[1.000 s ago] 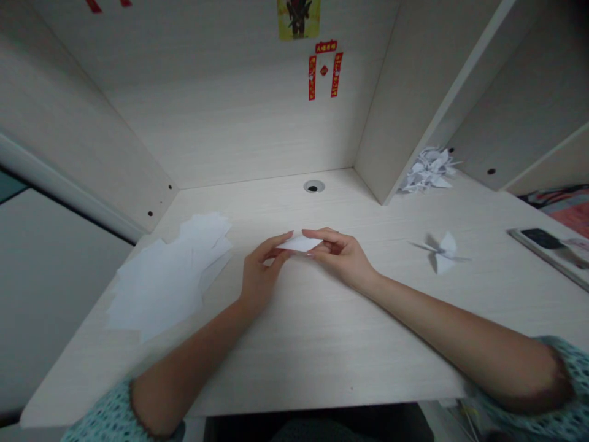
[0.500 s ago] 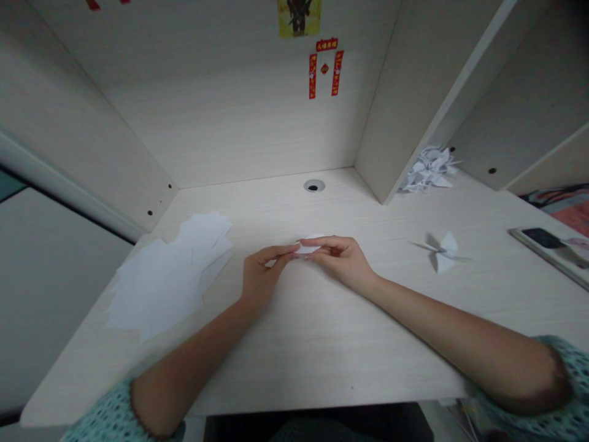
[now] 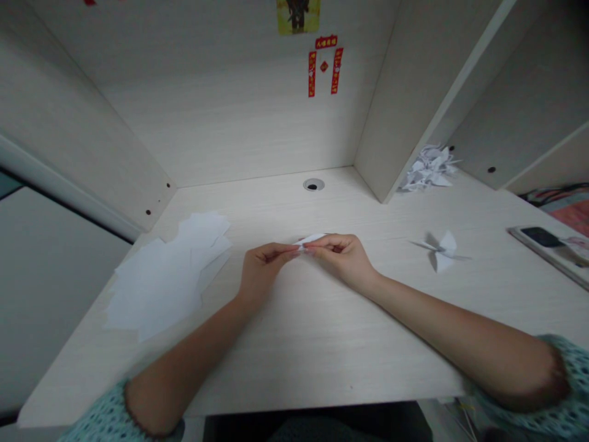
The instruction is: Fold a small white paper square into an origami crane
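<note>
A small folded piece of white paper [image 3: 311, 238] is pinched between both hands above the middle of the desk. My left hand [image 3: 265, 265] grips its left side between thumb and forefinger. On the other side, my right hand [image 3: 343, 256] pinches it with the thumb and fingertips close to those of the left. Fingers cover most of the paper, so its full shape is hidden. To the right lies a folded white paper pinwheel shape [image 3: 443, 250]. Loose white paper sheets [image 3: 165, 276] overlap in a pile left of my left hand.
A heap of folded white papers [image 3: 430, 169] sits behind the upright divider [image 3: 400, 123]. A phone [image 3: 552, 242] rests at the right on the desk [image 3: 294, 362]. The back panel has a round cable hole [image 3: 313, 184] in front of it and red stickers [image 3: 324, 66] on it.
Both hands have drawn their fingertips closer together on the paper. Its upper edge now shows tilted above the fingers. The camera view has shifted very slightly.
</note>
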`<state>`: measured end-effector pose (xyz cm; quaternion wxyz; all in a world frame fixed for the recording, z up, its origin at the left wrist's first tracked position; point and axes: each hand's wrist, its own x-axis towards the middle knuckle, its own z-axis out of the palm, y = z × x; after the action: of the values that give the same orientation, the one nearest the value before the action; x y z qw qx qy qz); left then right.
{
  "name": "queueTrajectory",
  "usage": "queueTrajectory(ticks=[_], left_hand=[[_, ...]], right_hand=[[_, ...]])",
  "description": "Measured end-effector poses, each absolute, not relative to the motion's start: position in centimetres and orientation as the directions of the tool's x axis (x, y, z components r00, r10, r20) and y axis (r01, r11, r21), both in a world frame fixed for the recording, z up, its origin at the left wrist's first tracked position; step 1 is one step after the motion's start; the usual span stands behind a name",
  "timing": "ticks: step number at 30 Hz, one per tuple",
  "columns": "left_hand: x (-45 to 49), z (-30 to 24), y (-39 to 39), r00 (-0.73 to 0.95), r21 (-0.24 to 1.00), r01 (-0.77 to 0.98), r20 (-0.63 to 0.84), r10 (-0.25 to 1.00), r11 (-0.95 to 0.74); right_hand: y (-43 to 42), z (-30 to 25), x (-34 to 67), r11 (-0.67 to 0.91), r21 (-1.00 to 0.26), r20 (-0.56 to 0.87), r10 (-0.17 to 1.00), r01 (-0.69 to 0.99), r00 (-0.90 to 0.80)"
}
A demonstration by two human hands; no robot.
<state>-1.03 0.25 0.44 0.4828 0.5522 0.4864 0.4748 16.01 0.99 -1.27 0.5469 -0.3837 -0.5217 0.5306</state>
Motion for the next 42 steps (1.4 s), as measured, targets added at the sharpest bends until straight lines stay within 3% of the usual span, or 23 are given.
queueTrajectory(ticks=[13, 19, 29, 37, 42], left_hand=[[-1.4, -0.2, 0.6, 0.005, 0.997, 0.075, -0.015, 1.0, 0.014], [-2.5, -0.5, 1.8, -0.095, 0.999, -0.027, 0.033, 0.995, -0.036], [-0.9, 0.1, 0.1, 0.058, 0.995, 0.033, 0.089, 0.994, -0.091], [-1.2, 0.0, 0.2, -0.021, 0.996, 0.09, 0.026, 0.999, -0.024], [-1.3, -0.4, 0.6, -0.017, 0.998, 0.014, -0.064, 0.998, 0.064]], right_hand=[[1.1, -1.2, 16.2, 0.099, -0.976, 0.11, 0.993, -0.195, -0.045], [2.0, -1.2, 17.1, 0.121, -0.976, 0.106, 0.99, -0.181, 0.09], [0.9, -0.8, 16.2, 0.11, -0.977, 0.113, 0.994, -0.18, -0.007], [0.8, -0.9, 16.0, 0.114, -0.97, 0.131, 0.989, -0.213, -0.07], [0.9, -1.1, 16.2, 0.105, -0.975, 0.121, 0.99, -0.196, -0.072]])
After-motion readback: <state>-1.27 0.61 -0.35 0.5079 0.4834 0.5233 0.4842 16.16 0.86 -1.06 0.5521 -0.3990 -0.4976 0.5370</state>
